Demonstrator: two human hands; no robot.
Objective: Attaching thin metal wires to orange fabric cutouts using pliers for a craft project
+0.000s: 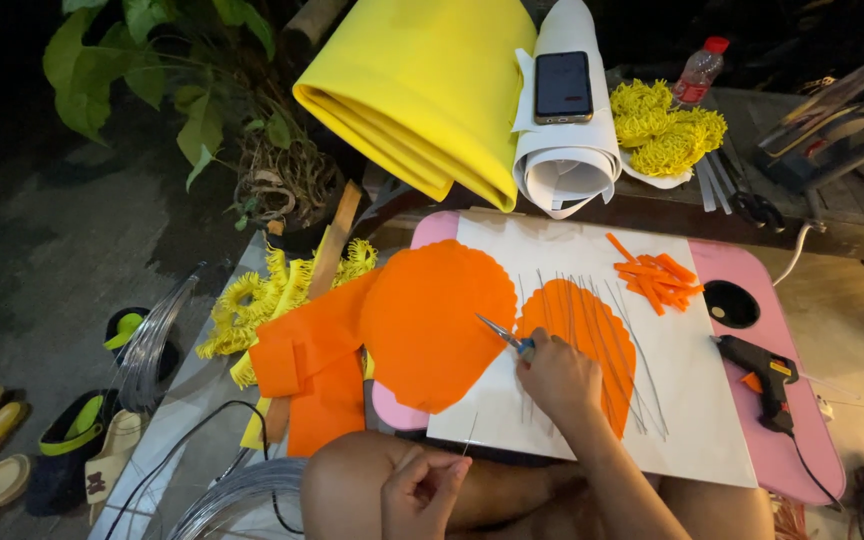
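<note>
My right hand (560, 378) grips small pliers (504, 334) with blue handles, tips pointing up-left over the edge of a scalloped orange foam disc (430, 320). Under and beside that hand lie several thin wire pieces (620, 345) across a second orange disc (592, 335) on a white board (697, 400). My left hand (422, 490), near my knee at the bottom, pinches one short thin wire (469, 436) upright between fingers and thumb.
The board lies on a pink lap table (802, 440) with a black glue gun (762, 365) and orange foam strips (657, 278). Behind are yellow foam rolls (422, 90), a white roll with a phone (563, 86), yellow fringed flowers (664, 128), a bottle (700, 70). Wire coils (152, 345) and sandals lie left.
</note>
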